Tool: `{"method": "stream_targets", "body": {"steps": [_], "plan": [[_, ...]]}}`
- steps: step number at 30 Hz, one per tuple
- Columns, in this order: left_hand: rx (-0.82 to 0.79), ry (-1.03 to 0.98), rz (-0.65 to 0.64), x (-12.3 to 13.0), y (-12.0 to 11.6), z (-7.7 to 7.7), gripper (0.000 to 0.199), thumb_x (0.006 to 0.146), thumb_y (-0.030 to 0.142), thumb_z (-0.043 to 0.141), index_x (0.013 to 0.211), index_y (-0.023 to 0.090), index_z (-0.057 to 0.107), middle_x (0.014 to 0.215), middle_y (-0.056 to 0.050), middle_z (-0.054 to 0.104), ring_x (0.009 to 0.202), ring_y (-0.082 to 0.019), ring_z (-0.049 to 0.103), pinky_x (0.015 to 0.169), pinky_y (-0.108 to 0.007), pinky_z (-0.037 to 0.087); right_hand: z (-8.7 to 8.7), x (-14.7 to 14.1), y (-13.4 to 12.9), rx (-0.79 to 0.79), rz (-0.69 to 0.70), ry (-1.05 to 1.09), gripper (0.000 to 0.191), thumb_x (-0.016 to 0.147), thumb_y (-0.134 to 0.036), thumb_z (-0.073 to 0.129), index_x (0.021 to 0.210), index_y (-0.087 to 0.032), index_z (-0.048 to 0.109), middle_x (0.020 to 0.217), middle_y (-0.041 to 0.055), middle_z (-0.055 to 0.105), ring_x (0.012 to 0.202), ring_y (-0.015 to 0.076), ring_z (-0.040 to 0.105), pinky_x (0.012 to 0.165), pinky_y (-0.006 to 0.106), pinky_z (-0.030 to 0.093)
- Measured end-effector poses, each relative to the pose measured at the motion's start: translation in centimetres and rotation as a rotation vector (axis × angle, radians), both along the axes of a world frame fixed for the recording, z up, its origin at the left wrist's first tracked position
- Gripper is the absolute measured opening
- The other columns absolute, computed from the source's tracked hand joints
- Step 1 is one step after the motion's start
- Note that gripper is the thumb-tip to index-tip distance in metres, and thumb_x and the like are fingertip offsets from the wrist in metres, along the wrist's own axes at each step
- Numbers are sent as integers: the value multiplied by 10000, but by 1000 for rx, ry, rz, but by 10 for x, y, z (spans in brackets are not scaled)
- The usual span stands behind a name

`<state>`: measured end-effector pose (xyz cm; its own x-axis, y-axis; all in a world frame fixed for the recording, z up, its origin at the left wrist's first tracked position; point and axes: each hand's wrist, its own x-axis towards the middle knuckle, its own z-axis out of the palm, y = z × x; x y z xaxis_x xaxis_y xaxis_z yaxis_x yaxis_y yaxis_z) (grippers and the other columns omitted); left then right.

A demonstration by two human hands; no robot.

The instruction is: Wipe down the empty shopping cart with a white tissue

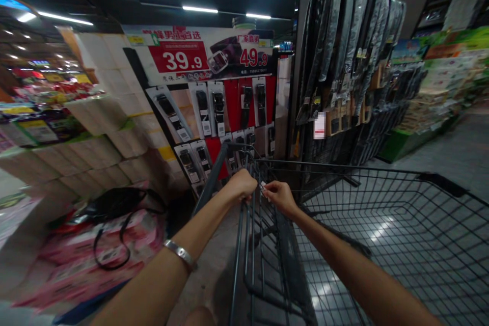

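Above the child-seat part of a black wire shopping cart (246, 244), my left hand (242, 183) is closed in a fist, knuckles up. Its fingers curl out of sight next to the cart's wires, so what it grips is hidden. Close beside it, my right hand (280, 196) pinches a small white piece (263, 188) between thumb and fingertips. That piece is too small to name and sits over the seat wires. A silver bracelet (180, 253) circles my left wrist. The cart's handle bar (210, 178) runs past my left hand.
The cart's large basket (401, 214) spreads to the right. Ahead, a rack holds packaged belts (202, 107) under a price sign (206, 56). Long plastic-wrapped items (344, 35) hang at the right. Pink packages (114, 244) with a black bag (114, 206) lie left, near stacked paper packs (87, 158).
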<state>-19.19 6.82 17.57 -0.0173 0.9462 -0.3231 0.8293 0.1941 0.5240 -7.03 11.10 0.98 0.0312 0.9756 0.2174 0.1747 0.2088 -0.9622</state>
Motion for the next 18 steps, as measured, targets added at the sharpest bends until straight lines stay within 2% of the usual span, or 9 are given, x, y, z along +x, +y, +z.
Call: {"method": "stream_targets", "body": {"steps": [6, 10, 18], "plan": [[-14, -4, 14, 1, -2, 2, 132, 751, 108, 472, 743, 98, 603, 452, 2, 497, 384, -117, 493, 408, -196, 392, -17, 6, -7, -50, -40, 35, 170, 583, -272, 652, 677, -135, 691, 652, 51, 700, 611, 176, 626, 556, 250, 461], [-10, -12, 18, 0, -1, 1, 130, 772, 139, 476, 738, 101, 596, 448, 5, 482, 395, -116, 494, 402, -190, 381, -29, 8, -10, -59, -88, 5, 169, 584, -283, 658, 668, -142, 694, 664, 57, 707, 632, 185, 634, 579, 261, 468], [-9, 15, -9, -2, 0, -2, 138, 770, 127, 459, 718, 102, 584, 496, -13, 516, 411, -118, 516, 398, -193, 370, -50, 18, -13, -78, -87, -108, 167, 624, -274, 629, 686, -134, 698, 662, 66, 703, 618, 184, 619, 577, 264, 455]]}}
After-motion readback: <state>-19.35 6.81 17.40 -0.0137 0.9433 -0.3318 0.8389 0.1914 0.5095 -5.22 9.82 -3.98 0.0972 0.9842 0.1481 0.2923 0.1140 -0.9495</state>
